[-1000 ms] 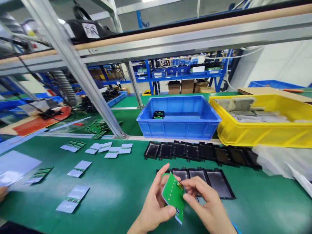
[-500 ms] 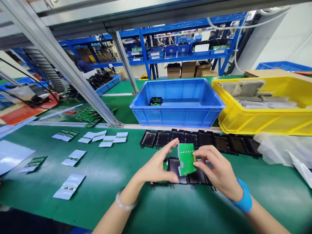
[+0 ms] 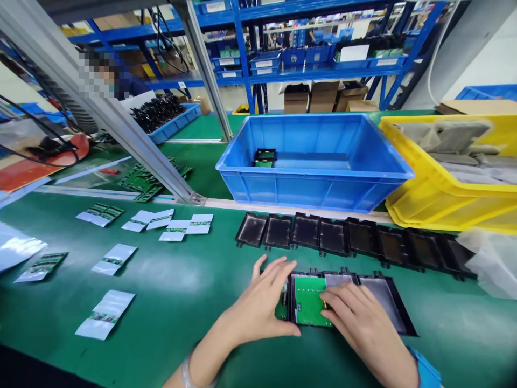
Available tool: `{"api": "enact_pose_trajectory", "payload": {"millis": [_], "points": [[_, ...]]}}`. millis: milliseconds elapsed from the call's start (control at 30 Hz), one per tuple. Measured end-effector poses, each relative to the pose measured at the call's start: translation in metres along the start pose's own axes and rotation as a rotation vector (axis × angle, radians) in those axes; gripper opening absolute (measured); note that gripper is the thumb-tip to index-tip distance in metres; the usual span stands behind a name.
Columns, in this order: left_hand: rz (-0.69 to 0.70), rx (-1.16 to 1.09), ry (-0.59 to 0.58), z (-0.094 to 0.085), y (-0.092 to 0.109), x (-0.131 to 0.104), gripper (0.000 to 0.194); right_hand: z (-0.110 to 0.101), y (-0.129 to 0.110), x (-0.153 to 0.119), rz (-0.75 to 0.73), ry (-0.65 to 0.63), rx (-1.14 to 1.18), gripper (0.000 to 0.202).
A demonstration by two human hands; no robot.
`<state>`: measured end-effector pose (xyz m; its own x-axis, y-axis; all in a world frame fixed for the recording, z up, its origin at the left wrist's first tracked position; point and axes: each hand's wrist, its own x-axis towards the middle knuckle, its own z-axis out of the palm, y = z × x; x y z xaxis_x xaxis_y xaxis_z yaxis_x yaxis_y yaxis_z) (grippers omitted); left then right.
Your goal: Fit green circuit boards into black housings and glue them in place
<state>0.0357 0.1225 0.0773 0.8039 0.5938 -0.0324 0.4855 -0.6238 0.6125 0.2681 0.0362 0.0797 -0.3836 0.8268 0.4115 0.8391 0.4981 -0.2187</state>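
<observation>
A green circuit board [image 3: 309, 299] lies over a shallow black plastic case in the near row. My right hand [image 3: 361, 318] pinches its right edge, where a small yellow part shows beside the fingertips. To the left, my left hand [image 3: 258, 307] has its thumb and fingers spread around the neighbouring case, which holds another green board [image 3: 281, 306] partly hidden by that hand. Further right in this row is a bare black case [image 3: 382, 299] with a greyish inside. Whether the pinched board is fully seated, I cannot tell.
Behind runs a row of black cases [image 3: 333, 235]. A blue bin [image 3: 315, 188] with a few boards in cases and a yellow bin [image 3: 456, 202] of wrapped items stand beyond. Boards with whitish wrapping [image 3: 105, 315] lie left. A metal post [image 3: 133, 132] slants across.
My right hand has brought the circuit board down from above the near row onto a case. My left hand has moved lower, beside it. The view has shifted.
</observation>
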Motion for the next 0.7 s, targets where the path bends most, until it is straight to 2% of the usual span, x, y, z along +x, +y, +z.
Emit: {"api": "enact_pose_trajectory", "payload": {"millis": [267, 467, 700], "points": [[-0.072, 0.009, -0.025, -0.005, 0.001, -0.001, 0.092, 0.014, 0.001, 0.006, 0.042, 0.044, -0.014, 0.034], [0.016, 0.187, -0.076, -0.007, 0.003, -0.004, 0.068, 0.014, 0.001, 0.005, 0.054, 0.006, 0.01, 0.037], [0.091, 0.278, -0.074, -0.006, 0.004, -0.006, 0.06, 0.021, 0.0, 0.002, 0.078, -0.005, 0.006, 0.039]]}}
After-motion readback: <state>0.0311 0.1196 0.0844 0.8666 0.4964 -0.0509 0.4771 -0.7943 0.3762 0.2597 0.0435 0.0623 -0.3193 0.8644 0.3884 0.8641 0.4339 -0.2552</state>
